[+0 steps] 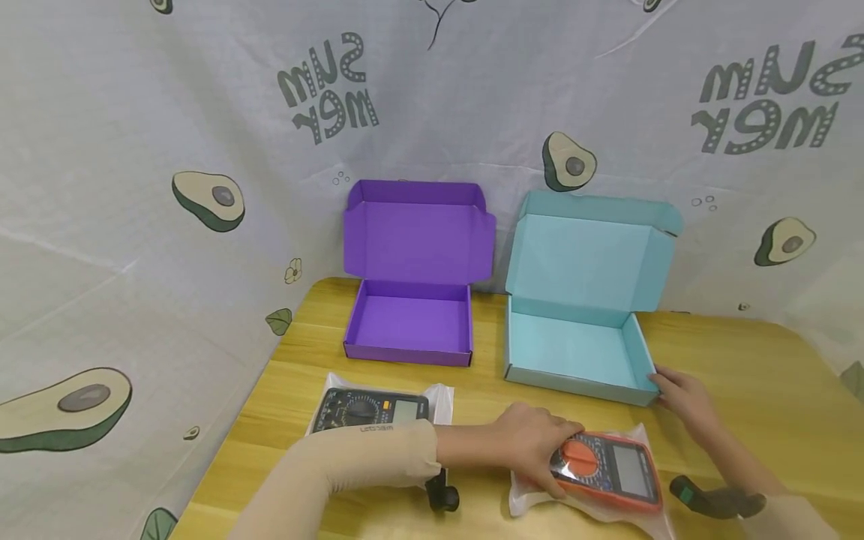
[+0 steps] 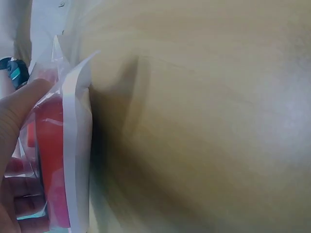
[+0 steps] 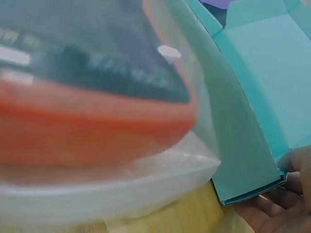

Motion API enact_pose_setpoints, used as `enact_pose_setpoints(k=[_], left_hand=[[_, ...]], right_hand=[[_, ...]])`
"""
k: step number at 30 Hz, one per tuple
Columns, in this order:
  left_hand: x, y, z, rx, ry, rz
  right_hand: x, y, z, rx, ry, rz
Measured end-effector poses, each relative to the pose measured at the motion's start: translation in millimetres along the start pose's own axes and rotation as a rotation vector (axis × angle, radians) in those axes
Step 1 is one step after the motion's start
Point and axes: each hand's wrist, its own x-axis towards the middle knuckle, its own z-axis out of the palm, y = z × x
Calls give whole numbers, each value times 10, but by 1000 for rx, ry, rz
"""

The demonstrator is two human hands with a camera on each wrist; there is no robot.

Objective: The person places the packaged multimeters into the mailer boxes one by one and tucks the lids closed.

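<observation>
A red multimeter [image 1: 631,469] in a clear plastic bag lies at the front right of the wooden table. My left hand [image 1: 533,442] grips its dial end through the bag, thumb on one side and fingers on the other. In the left wrist view the bagged red multimeter [image 2: 53,160] shows edge-on beside the thumb. My right hand [image 1: 688,401] pinches the front right corner of an open light blue box [image 1: 580,383]. The right wrist view shows that thumb inside the wall and the fingers [image 3: 272,206] outside. The bagged multimeter blocks much of this view.
An open purple box [image 1: 405,353] stands at the back left, its lid raised. Before it lies a black multimeter [image 1: 351,409] in a clear bag, partly covered by my left sleeve [image 1: 364,454]. A printed cloth [image 1: 432,112] hangs behind the table [image 1: 736,360].
</observation>
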Motion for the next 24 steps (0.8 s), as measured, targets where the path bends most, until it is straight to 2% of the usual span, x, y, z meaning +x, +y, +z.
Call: enact_pose_setpoints(k=[4, 11, 17, 24], left_hand=[[-16, -49, -68, -25, 5, 11], [-14, -127, -191, -62, 7, 10], [20, -188, -274, -52, 46, 17], [54, -221, -342, -39, 67, 24]], right_hand=[[13, -18, -20, 6, -41, -4], [25, 8, -46, 22, -58, -7], [21, 44, -40, 8, -47, -48], [7, 61, -44, 4, -58, -44]])
